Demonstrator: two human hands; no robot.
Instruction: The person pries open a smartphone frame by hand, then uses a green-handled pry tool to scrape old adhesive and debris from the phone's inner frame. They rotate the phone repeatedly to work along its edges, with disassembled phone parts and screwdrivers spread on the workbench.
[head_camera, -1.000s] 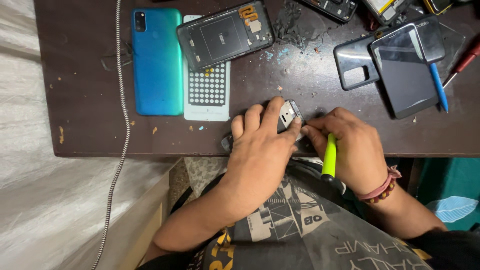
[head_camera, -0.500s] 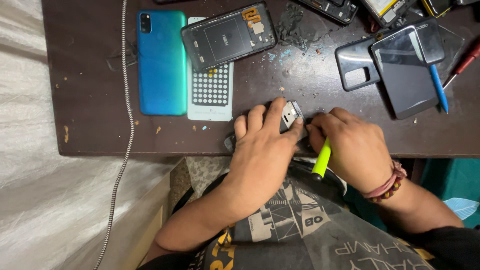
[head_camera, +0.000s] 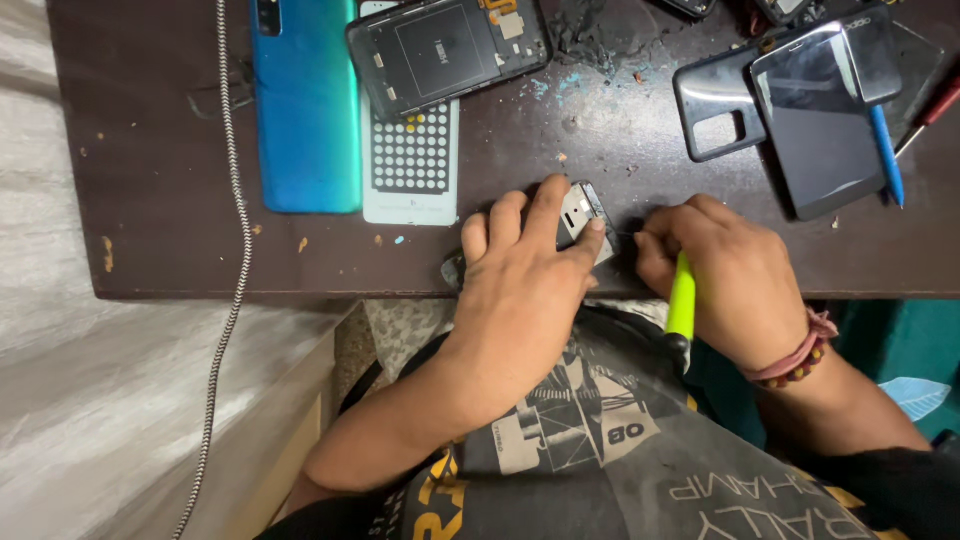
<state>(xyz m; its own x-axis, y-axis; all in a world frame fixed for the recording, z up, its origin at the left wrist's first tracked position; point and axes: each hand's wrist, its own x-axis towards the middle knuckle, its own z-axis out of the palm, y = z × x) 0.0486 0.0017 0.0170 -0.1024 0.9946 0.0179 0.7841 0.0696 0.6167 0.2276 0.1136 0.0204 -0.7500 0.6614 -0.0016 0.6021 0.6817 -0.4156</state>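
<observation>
Dark brown wood forms the counter (head_camera: 160, 150), scuffed and speckled with dust and blue flecks, seen from above by the head camera; a pale cloth-covered surface lies at its left.

Both forearms reach up from the bottom edge, over a dark printed shirt. The left hand (head_camera: 525, 275) lies palm down at the near edge of the counter, fingers spread and curled, pressing flat on a small phone part (head_camera: 578, 215) with a grey metal face, which is mostly hidden beneath it. The right hand (head_camera: 735, 275), with a beaded and cloth band at the wrist, is closed in a fist around a yellow-green handled tool (head_camera: 682, 300). The handle points back towards the body, and the tip is hidden at the right edge of the phone part.

Farther back lie a blue phone back cover (head_camera: 305, 110), a white perforated sheet (head_camera: 412, 160), and an opened dark phone frame (head_camera: 445, 50) overlapping that sheet. Towards the right are a black phone case (head_camera: 715, 115), a dark glass screen panel (head_camera: 815, 130) resting over it, and a blue pen (head_camera: 885, 155). A braided cable (head_camera: 235, 260) trails down the left side.
</observation>
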